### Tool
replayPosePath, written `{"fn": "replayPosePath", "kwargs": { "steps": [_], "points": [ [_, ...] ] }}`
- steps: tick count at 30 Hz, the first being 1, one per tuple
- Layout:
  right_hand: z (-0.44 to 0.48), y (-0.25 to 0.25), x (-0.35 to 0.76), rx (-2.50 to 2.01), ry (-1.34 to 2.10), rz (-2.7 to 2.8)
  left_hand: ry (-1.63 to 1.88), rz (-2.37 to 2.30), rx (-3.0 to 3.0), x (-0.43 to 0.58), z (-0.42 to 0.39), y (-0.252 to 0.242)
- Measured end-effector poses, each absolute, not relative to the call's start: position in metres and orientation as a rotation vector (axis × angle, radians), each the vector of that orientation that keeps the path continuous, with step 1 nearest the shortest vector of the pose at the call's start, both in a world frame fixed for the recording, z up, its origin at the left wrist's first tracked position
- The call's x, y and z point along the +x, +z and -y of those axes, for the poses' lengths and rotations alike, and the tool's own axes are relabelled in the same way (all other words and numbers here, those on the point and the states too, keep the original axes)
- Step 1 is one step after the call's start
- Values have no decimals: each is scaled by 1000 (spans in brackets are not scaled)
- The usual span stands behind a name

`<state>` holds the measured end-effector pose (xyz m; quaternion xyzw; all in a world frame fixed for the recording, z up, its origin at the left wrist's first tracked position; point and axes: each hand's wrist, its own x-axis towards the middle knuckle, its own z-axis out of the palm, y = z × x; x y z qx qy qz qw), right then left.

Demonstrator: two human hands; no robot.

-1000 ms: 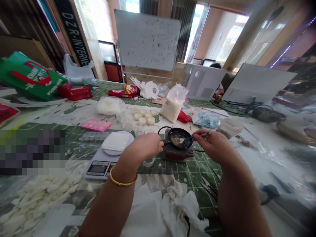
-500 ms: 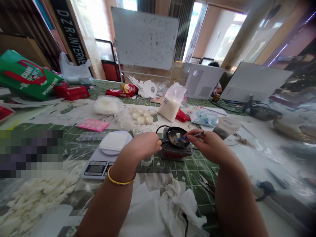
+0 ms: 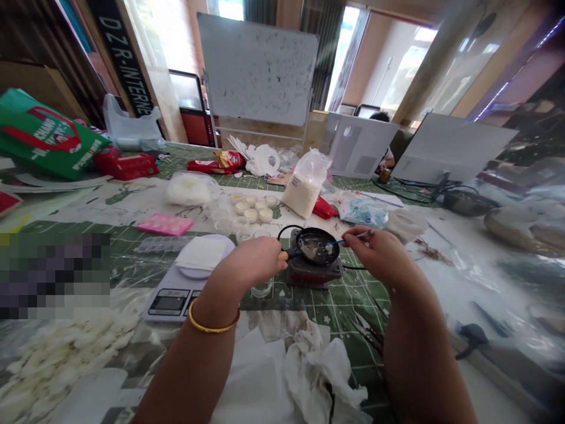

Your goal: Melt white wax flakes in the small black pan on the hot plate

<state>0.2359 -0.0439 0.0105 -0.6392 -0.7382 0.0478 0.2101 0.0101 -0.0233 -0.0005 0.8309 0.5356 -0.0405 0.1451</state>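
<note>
My left hand point(image 3: 252, 259) is closed around the wooden-ended handle of a small black frying pan point(image 3: 318, 259). The pan rests on a small dark red hot plate point(image 3: 309, 277). Some wet-looking pale stuff lies in the pan; I cannot make out what it is. Between its fingertips my right hand point(image 3: 369, 252) pinches a thin blue stick point(image 3: 337, 242), whose tip is at the right side of the pan. A kitchen scale point(image 3: 165, 301) with folded white paper point(image 3: 200, 253) on it stands left of my left hand. A clear glass jar point(image 3: 262, 287) is partly hidden below that hand.
Filled small cups point(image 3: 251, 215) and a bag of white pellets point(image 3: 304, 188) stand behind the pan. Crumpled tissue point(image 3: 315, 368) and scissors point(image 3: 367, 331) lie in front. White flakes point(image 3: 66, 359) are at the lower left. A person sits behind the monitors point(image 3: 454, 150).
My right hand has moved a little to the right with the blue stick, from the pan's middle towards its right rim. A white lump in the pan looks smaller. My left hand stays on the handle.
</note>
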Motion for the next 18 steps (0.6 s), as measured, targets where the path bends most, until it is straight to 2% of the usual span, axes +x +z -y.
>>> {"fn": "replayPosePath", "kwargs": {
  "steps": [5, 10, 15, 18],
  "points": [
    [48, 12, 235, -1645, 339, 2160, -121, -1527, 2387, 10, 23, 0],
    [48, 11, 235, -1706, 234, 2104, -113, -1543, 2361, 10, 23, 0],
    [47, 9, 234, -1621, 392, 2153, -105, -1536, 2393, 9, 22, -2],
    [42, 7, 234, -1653, 326, 2101, -97, -1535, 2392, 9, 23, -1]
  ]
}}
